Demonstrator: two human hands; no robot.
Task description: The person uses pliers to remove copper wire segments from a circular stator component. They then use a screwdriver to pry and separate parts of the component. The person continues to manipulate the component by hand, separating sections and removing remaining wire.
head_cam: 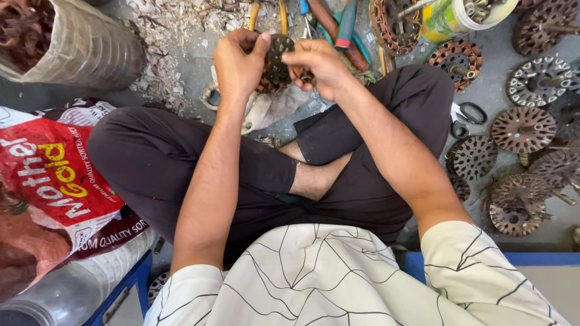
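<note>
Between both hands, near twelve o'clock in the view, sits a dark round slotted motor core (275,60), clamped from two sides. At its nine o'clock the left hand (238,63) wraps its rim, thumb pressed over the top edge. At its three o'clock the right hand (317,65) pinches the other edge, fingertips closed on the metal. The core hangs above a crumpled pale cloth (272,107) on the grey floor (495,90), just past the person's crossed legs in black trousers (181,163), with a bare foot (314,178) tucked at six o'clock of the grip.

Further out at twelve o'clock lie yellow-handled pliers (266,13) and a teal-handled tool (347,24). Toward one o'clock stands a yellow-and-green tub (450,17). From two to four o'clock a spread of similar round rusty cores (522,130) covers the floor, with black scissors (468,118) beside the knee. At ten o'clock a woven sack (84,45) holds reddish-brown wire, wood-like scraps beside it. At eight o'clock lies a red and white printed bag (54,175).
</note>
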